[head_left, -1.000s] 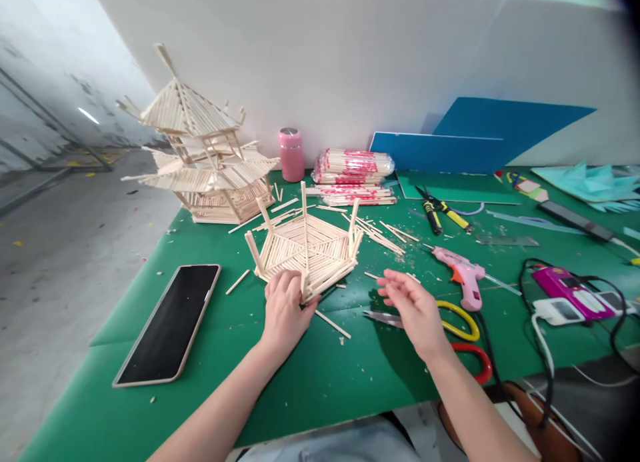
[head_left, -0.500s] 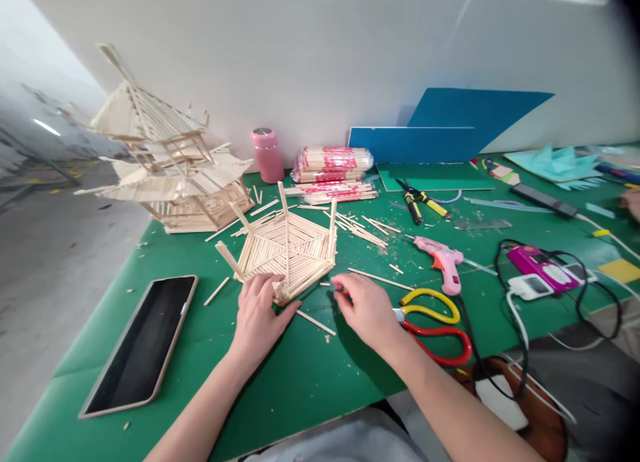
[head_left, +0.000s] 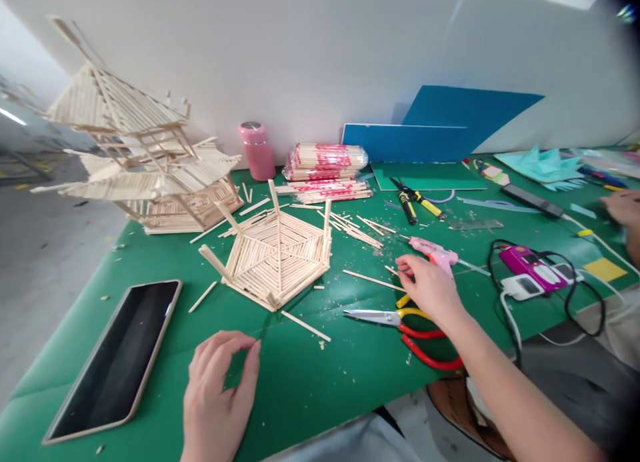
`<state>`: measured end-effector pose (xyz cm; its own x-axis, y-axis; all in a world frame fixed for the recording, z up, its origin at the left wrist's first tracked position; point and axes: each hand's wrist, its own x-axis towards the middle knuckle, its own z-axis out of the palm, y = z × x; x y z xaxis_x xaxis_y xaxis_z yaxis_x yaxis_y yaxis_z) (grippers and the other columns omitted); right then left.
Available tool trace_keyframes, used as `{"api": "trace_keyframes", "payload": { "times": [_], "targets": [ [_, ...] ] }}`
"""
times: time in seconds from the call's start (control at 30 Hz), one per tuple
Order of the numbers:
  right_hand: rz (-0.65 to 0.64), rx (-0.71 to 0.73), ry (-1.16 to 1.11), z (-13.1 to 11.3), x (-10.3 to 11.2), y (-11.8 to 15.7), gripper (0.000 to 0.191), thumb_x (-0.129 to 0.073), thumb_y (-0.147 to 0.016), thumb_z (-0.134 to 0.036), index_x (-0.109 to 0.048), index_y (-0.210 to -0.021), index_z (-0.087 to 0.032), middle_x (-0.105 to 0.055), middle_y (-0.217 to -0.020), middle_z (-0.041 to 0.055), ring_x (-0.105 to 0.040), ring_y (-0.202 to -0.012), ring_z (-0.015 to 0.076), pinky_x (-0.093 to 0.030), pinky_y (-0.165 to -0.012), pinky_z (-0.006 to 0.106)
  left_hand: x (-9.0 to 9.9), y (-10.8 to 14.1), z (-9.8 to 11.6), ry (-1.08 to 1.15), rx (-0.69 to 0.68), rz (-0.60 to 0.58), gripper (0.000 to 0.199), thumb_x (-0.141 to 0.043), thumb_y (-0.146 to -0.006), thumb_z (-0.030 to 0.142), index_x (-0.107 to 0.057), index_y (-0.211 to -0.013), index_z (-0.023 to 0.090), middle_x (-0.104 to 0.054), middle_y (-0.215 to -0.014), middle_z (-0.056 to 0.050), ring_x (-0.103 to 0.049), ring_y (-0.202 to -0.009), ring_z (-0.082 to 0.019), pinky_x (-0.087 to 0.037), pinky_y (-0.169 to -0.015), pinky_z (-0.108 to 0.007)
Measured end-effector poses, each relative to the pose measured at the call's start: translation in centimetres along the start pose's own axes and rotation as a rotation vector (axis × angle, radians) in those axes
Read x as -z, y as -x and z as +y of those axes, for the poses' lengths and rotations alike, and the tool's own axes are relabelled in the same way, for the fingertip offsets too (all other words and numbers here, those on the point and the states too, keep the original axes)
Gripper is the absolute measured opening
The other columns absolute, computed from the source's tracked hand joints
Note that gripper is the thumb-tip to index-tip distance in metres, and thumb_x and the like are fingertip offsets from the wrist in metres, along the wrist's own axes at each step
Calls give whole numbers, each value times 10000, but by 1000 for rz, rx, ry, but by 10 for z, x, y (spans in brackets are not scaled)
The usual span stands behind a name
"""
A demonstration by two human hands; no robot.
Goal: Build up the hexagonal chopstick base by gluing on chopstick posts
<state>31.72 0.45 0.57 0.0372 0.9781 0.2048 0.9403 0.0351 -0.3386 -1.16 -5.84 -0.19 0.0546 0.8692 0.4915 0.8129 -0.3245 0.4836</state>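
My left hand (head_left: 220,389) is over the green table's front part, thumb and index fingertips together, nothing visible between them. It is apart from the six-sided wooden stick frame (head_left: 280,252), which has upright posts around its rim. My right hand (head_left: 431,290) is over the yellow and red handles of the scissors (head_left: 373,317), partly covering the pink glue gun (head_left: 425,246). Its fingers are curled together beside a short stick (head_left: 393,271); what they hold, if anything, cannot be made out. A longer stick (head_left: 374,280) lies to its left.
A tiered stick pavilion (head_left: 155,175) stands at the back left. A phone (head_left: 117,355) lies at the left, a pink bottle (head_left: 258,152) and packed sticks (head_left: 327,161) at the back. Pliers (head_left: 413,199) and a purple device with cables (head_left: 525,265) are farther right. Another person's hand (head_left: 623,207) shows at the right edge.
My left hand has let go of the stick frame and moved down and left. My right hand has moved right to the scissors and glue gun, uncovering the blades. The view has shifted slightly.
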Motion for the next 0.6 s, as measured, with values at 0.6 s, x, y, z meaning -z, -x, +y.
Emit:
{"api": "trace_keyframes", "payload": {
  "times": [0.6],
  "targets": [
    [-270,80,114,-14,14,-38,142,-504,-601,-84,-610,-634,-173,-637,-593,47,-594,-569,193,-369,-505,262,0,-2,53,252,-153,-124,120,-542,-736,59,-504,-752,172,-528,-659,-15,-489,-663,-149,-397,-637,-287]
  ]
}}
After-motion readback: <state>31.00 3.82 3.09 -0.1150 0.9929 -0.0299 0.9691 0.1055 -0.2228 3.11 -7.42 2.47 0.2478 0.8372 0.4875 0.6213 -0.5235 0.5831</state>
